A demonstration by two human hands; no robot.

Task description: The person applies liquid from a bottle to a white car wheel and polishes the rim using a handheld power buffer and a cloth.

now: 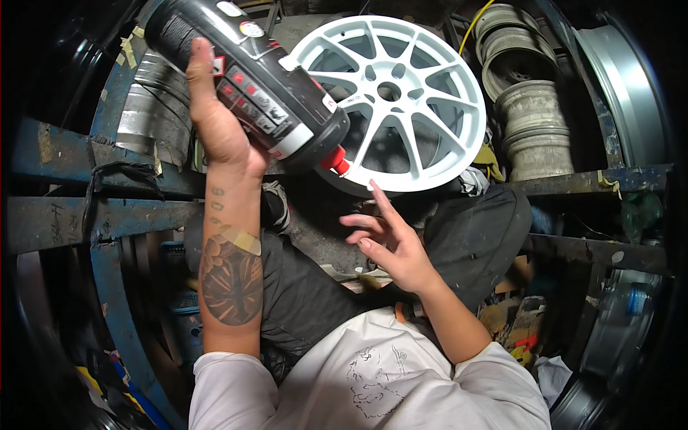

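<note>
My left hand [223, 118] is wrapped around a large black plastic bottle [269, 80] with printed labels. The bottle is tilted so that its red nozzle [336, 160] points down to the right, over the near rim of a white multi-spoke car wheel [371, 121]. Just below that rim is my right hand [395, 242], with nothing in it. Its index finger is stretched out toward the rim, and a white substance shows on the fingertip. The other fingers are loosely bent and apart. Part of the wheel's left side is hidden behind the bottle.
Worn bare wheel rims [529, 107] are stacked at the right, beside a silver rim [618, 97]. Another metal rim [153, 118] stands at the left behind a blue steel frame [54, 161]. A clear plastic bottle [626, 306] lies at the lower right. My legs flank the wheel's near side.
</note>
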